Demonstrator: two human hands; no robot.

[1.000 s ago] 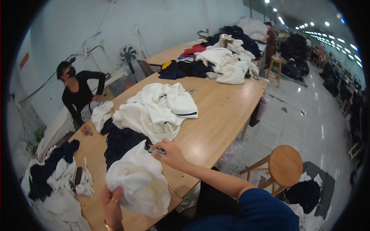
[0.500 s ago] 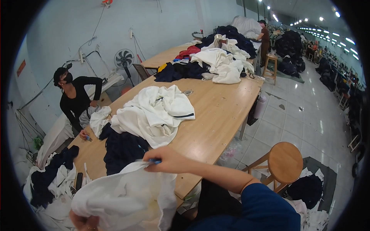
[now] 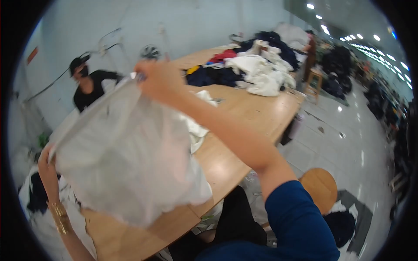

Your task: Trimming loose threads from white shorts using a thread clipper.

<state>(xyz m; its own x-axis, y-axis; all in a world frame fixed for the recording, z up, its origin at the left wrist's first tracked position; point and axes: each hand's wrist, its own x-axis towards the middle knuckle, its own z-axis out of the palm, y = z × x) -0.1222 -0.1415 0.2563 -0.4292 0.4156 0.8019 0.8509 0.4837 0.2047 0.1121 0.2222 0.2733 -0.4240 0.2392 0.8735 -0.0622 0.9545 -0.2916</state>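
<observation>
I hold a white garment (image 3: pixel 126 156) stretched up in the air in front of me, above the long wooden table (image 3: pixel 244 117). My right hand (image 3: pixel 156 80) grips its top edge high at the centre. My left hand (image 3: pixel 45 152) grips the other end of that edge, lower at the left, with a gold bracelet on the wrist. The cloth hangs down and hides most of the near table. My right sleeve is blue.
A person in black (image 3: pixel 89 85) stands at the table's far left side. Heaps of white, navy and red clothes (image 3: pixel 248 71) lie at the table's far end. A round wooden stool (image 3: pixel 320 187) stands on the tiled floor at my right, another stool (image 3: pixel 314 80) further back.
The white garment went from lying bunched on the table to being lifted and spread wide. My right hand rose high with its edge and my left hand moved up at the left.
</observation>
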